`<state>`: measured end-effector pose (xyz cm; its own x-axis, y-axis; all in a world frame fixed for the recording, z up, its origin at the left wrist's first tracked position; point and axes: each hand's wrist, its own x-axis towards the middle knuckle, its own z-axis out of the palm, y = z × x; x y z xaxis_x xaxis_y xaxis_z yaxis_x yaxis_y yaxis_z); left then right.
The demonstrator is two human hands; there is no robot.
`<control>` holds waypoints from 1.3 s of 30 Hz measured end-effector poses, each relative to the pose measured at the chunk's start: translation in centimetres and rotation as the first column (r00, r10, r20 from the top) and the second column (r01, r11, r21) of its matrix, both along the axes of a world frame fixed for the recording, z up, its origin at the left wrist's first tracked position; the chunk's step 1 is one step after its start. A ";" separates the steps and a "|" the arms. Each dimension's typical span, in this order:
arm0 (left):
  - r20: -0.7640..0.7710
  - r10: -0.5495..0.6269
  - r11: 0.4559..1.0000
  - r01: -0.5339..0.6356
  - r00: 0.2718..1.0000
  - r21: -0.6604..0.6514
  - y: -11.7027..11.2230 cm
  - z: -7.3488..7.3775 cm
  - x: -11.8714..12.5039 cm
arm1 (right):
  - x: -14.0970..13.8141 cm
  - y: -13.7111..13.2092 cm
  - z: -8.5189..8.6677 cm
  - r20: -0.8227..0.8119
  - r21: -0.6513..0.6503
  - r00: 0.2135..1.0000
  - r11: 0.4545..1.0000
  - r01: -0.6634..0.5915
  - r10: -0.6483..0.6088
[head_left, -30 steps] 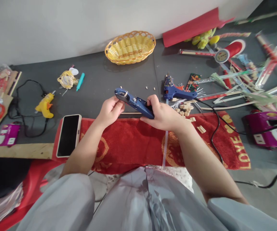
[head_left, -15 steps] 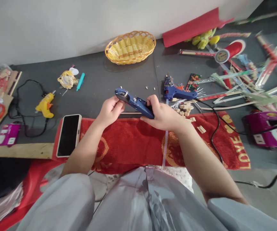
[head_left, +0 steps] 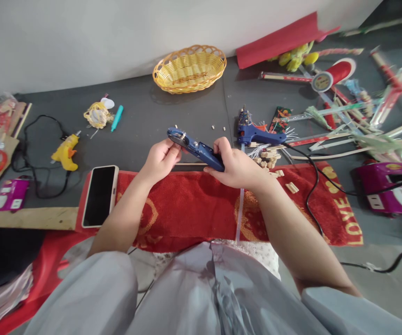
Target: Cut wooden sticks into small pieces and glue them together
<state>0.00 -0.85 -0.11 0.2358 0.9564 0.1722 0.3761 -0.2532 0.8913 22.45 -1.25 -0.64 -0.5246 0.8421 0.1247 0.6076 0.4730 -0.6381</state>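
My right hand grips the handle end of a blue hand cutter, held tilted above the near edge of the red towel. Beside the cutter's far end, my left hand is closed, thumb against fingers. What it pinches, if anything, is hidden. A thin wooden stick shows between the hands, low behind the cutter. Small cut wooden pieces lie in a pile right of my right hand, and a wooden bundle rests on the towel.
A blue glue gun stands right of the hands, its cord crossing the towel. Behind is a wicker basket. A phone, a yellow glue gun and a teal marker lie left. A purple power socket sits right.
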 end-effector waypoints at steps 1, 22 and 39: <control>0.006 0.000 1.000 0.000 1.000 -0.005 0.0 0.0 0.0 | 0.0 0.0 0.0 0.002 0.001 1.000 1.000 0.000 0.000; 0.202 -0.018 0.999 0.026 0.979 -0.033 0.5 -0.2 0.7 | -0.3 -0.1 0.1 0.068 0.007 0.998 1.000 0.018 -0.019; -0.077 0.062 0.966 -0.040 0.995 0.256 0.6 -0.5 -0.1 | -0.6 -0.1 0.0 -0.037 -0.066 0.997 0.996 0.066 -0.069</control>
<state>-0.06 -0.23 -0.57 0.2117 0.8951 0.3923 0.4646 -0.4453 0.7654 21.87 -1.33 -0.65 -0.4621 0.8825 0.0879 0.6108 0.3886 -0.6899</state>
